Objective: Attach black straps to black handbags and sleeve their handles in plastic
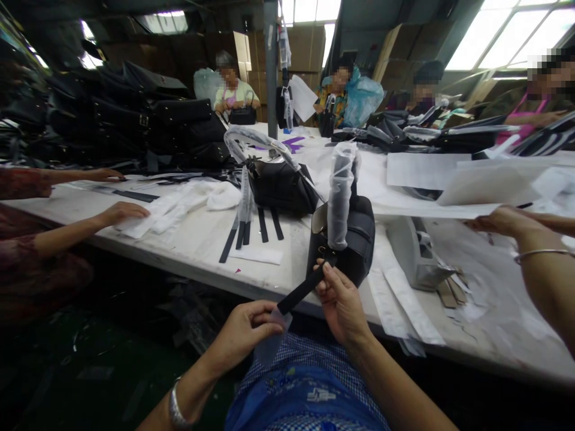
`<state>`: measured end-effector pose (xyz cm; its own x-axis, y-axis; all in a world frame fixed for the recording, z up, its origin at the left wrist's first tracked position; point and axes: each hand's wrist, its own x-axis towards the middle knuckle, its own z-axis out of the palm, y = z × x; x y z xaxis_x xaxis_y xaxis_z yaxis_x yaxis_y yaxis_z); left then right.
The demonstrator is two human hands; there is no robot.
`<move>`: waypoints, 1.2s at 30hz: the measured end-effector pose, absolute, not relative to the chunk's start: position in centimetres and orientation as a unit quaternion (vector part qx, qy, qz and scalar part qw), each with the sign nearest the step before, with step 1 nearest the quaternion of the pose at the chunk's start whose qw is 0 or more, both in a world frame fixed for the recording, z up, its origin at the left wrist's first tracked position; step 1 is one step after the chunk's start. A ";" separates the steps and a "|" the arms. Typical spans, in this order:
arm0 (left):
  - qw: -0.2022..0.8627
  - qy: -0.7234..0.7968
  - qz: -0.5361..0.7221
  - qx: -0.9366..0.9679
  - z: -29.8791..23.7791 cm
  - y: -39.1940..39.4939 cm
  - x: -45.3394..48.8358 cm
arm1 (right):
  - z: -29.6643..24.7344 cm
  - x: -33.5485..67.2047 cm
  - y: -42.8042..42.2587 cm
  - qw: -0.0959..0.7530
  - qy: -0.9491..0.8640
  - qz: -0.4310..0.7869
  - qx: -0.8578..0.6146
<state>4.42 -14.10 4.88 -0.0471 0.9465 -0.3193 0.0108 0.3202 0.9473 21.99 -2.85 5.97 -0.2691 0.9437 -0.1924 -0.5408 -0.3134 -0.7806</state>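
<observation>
A black handbag [354, 239] stands at the near edge of the white table [197, 239], its handle wrapped in clear plastic [340, 191]. A black strap [302, 291] runs from the bag down toward me. My right hand [342, 302] is closed on the strap close to the bag. My left hand [245, 332] pinches the strap's lower end together with a thin translucent sheet [272, 344]. Both hands hang over my lap, just off the table's edge.
A second black handbag [281, 185] with a wrapped handle stands further back, loose black straps [251, 230] beside it. Another person's hands [119, 212] rest at the left, another's arm [530, 251] at the right. Stacked black bags [135, 120] fill the far left; several seated workers face me.
</observation>
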 end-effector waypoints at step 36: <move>0.522 0.534 0.554 0.368 6.1 -7.0 10.7 | 6.6 25.4 -2.4 0.380 -0.618 0.532 -0.437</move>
<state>10.72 -7.01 6.07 -0.1844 0.9715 -0.1492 -0.1855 0.1146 0.9759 25.38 -2.43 6.58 -0.3300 0.9440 0.0041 0.1354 0.0516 -0.9894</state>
